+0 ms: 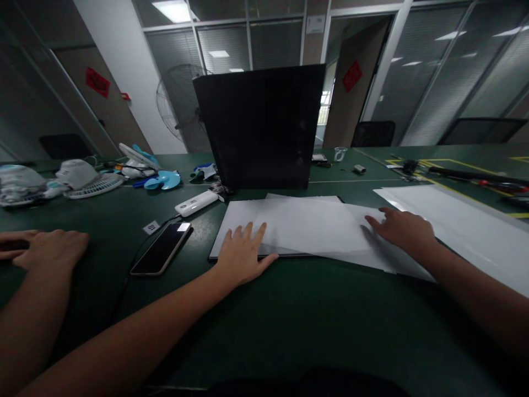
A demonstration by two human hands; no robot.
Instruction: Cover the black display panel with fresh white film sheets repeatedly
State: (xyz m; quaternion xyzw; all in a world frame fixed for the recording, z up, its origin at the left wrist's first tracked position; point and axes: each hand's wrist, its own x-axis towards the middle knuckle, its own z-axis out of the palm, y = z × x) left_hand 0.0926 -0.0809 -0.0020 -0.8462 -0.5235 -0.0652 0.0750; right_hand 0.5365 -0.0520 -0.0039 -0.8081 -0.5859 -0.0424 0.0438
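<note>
My left hand [242, 256] lies flat with fingers spread on the left part of a white paper stack [243, 212]. A dark-edged flat board or folder shows beneath the stack. One loose white sheet [306, 226] lies over it, slanting to the right past the board. My right hand [405, 229] is over this sheet's right end, thumb and forefinger apart. A shadow falls on the paper below the thumb. Its other fingers are partly hidden, and I see nothing gripped in it.
Another person's hands [53, 248] rest at the left. Nearby are a phone [163, 248], a white power strip-like device [196, 204] and fan parts [163, 180]. A black upright panel [264, 127] stands behind the papers. More white sheets [458, 226] lie right; a clear cup [339, 154] stands farther back.
</note>
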